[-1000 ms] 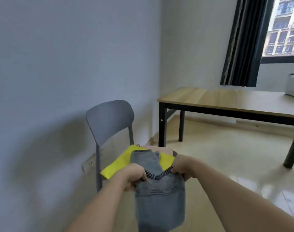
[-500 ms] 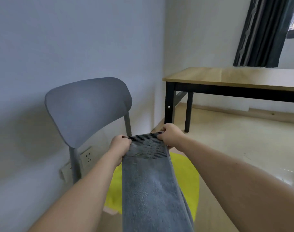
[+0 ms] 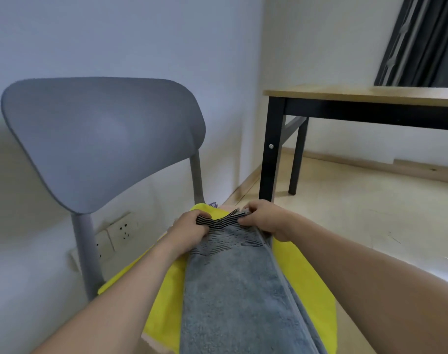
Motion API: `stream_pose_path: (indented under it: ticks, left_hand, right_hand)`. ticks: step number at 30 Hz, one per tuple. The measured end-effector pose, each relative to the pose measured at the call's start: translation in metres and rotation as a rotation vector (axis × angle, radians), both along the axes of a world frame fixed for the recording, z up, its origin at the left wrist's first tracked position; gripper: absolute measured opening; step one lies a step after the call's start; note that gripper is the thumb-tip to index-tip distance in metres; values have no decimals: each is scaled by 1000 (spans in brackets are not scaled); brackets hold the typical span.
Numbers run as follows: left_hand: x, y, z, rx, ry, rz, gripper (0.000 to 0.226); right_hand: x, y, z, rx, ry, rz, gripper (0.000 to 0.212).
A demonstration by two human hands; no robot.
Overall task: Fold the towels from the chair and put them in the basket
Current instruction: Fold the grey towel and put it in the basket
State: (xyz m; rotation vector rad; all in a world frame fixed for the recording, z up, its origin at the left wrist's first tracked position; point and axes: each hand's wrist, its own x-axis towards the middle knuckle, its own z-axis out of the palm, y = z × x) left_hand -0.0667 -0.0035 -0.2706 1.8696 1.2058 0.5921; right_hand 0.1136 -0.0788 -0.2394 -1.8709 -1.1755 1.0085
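Note:
A grey towel (image 3: 238, 297) with dark stripes at its far end lies lengthwise over a yellow towel (image 3: 312, 284) on the seat of a grey chair (image 3: 100, 134). My left hand (image 3: 189, 229) pinches the left corner of the striped end. At the right corner of that same end, my right hand (image 3: 265, 219) grips the cloth. Both hands are low, close to the yellow towel. A pale pink edge of cloth shows under the yellow towel at the front. No basket is in view.
A wooden table with black legs (image 3: 272, 149) stands to the right of the chair near the wall corner. Dark curtains (image 3: 419, 39) hang at the top right. A wall socket (image 3: 115, 233) sits behind the chair leg. Light floor (image 3: 358, 221) spreads to the right.
Both hands have lowered the striped end of the grey towel from mid-air down toward the yellow towel on the seat. The view has moved closer to the chair.

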Motion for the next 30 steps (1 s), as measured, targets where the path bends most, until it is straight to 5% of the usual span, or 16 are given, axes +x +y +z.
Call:
stream_pose_path:
  ticks: [6, 15, 17, 19, 21, 25, 30]
  left_hand:
    - [-5, -18, 15, -53, -252, -192, 30]
    - [-3, -16, 11, -72, -231, -244, 32]
    - [0, -12, 10, -17, -167, -238, 28]
    - [2, -7, 7, 70, -20, -237, 20]
    - [3, -4, 1, 162, 187, -253, 17]
    - [9, -8, -9, 341, 514, -297, 24]
    - [15, -9, -9, 357, 668, -249, 34]
  right_hand:
    - [1, -16, 12, 35, 57, 193, 13]
    - [14, -19, 18, 179, 121, 56, 16]
    - [15, -18, 19, 129, 153, 67, 28]
    - [19, -21, 17, 21, -23, 102, 40]
    - [20, -24, 15, -101, -301, 136, 30]
    - [18, -22, 5, -191, -494, 151, 22]
    - [18, -7, -6, -164, -754, 220, 24]
